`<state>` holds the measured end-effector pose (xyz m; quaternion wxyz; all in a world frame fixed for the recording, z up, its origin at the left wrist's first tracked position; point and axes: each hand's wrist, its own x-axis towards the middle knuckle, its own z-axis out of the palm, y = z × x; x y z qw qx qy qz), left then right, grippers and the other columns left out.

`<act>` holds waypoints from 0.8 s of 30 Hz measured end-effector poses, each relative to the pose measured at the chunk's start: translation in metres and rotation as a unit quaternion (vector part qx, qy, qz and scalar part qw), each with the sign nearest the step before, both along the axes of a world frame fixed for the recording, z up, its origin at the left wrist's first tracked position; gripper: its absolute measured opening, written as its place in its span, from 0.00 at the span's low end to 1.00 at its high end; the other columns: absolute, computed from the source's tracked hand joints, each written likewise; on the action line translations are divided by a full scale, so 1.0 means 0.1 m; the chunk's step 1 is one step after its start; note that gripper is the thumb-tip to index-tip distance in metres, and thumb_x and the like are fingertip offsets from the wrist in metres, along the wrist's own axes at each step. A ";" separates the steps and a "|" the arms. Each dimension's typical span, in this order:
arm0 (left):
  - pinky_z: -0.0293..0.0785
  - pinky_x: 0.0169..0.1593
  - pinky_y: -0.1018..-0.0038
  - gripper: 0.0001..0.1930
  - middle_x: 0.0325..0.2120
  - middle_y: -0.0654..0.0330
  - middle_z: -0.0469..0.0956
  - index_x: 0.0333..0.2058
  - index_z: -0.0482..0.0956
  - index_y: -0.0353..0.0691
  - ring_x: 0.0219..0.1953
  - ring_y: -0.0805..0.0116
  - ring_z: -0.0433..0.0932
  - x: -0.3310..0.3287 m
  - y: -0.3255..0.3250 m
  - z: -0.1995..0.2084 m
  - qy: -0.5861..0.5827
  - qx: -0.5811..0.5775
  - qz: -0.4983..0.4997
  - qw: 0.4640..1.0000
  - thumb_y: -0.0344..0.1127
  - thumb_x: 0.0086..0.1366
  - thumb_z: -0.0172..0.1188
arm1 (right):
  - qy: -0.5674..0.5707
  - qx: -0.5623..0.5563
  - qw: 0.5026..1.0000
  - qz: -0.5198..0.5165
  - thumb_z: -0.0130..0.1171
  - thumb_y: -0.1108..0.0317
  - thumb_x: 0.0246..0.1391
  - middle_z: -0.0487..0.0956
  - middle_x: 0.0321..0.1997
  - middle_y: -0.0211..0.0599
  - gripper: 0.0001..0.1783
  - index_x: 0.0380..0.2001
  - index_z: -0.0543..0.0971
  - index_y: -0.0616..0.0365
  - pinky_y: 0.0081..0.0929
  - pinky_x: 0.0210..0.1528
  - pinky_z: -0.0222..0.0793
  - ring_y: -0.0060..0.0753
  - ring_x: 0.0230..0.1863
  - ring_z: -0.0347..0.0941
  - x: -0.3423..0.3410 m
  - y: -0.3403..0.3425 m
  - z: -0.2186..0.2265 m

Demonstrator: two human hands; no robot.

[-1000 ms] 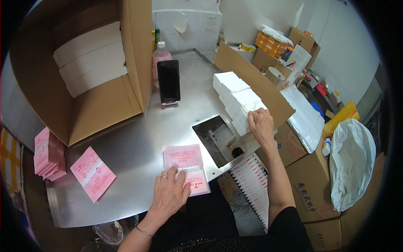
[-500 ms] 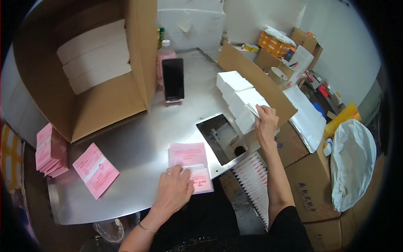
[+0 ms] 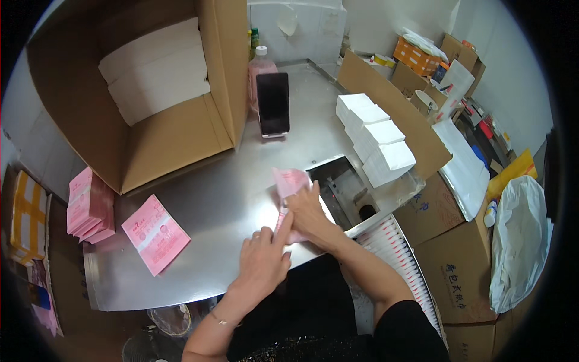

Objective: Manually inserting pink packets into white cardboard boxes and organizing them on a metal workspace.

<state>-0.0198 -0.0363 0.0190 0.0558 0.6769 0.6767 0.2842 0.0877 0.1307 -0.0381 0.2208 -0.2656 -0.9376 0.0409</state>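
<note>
A thin pink printed plastic bag (image 3: 289, 181) lies near the front of the metal table, its upper end raised and crumpled. My right hand (image 3: 310, 217) is bent over the bag, fingers curled in against it; whatever they grip is hidden. From the lower left, my left hand (image 3: 263, 256) reaches the bag's near side, index finger stretched along it and the other fingers curled; the grip at the fingertips is partly hidden. White folded tissue stacks (image 3: 377, 142) stand in a row at the right, apart from both hands.
A banded pink bundle (image 3: 155, 235) and a taller pink pile (image 3: 90, 205) lie at the left. Behind are a large open carton (image 3: 175, 145) and a phone on a stand (image 3: 273, 105). Beside the bag is a rectangular table cutout (image 3: 344, 187). A tray of white packs (image 3: 401, 259) sits below.
My right hand has left the tissue stacks and come left onto the pink bag. My left hand has shifted beside it. The bag's upper end has risen; the whole view has shifted slightly.
</note>
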 end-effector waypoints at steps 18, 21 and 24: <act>0.64 0.55 0.56 0.10 0.40 0.50 0.74 0.38 0.74 0.38 0.47 0.49 0.70 -1.70 -0.99 -0.41 0.177 0.059 0.391 0.901 0.23 0.56 0.57 | 0.009 0.238 0.933 -0.271 0.62 0.64 0.55 0.75 0.33 0.43 0.10 0.31 0.80 0.62 0.42 0.45 0.63 0.44 0.41 0.71 1.42 0.90 0.73; 0.61 0.57 0.57 0.08 0.39 0.53 0.74 0.39 0.74 0.38 0.45 0.51 0.70 -1.53 -0.95 -0.31 0.136 0.003 0.362 0.922 0.24 0.60 0.56 | 0.036 0.236 0.929 -0.282 0.60 0.67 0.57 0.74 0.29 0.42 0.09 0.30 0.82 0.63 0.41 0.42 0.64 0.44 0.39 0.71 1.44 0.86 0.67; 0.61 0.56 0.58 0.07 0.38 0.55 0.74 0.39 0.75 0.39 0.43 0.53 0.70 -1.62 -1.03 -0.32 0.064 0.005 0.328 0.942 0.25 0.62 0.55 | 0.048 0.211 0.929 -0.301 0.59 0.67 0.58 0.74 0.29 0.42 0.11 0.27 0.82 0.64 0.41 0.41 0.64 0.44 0.39 0.71 1.41 0.92 0.76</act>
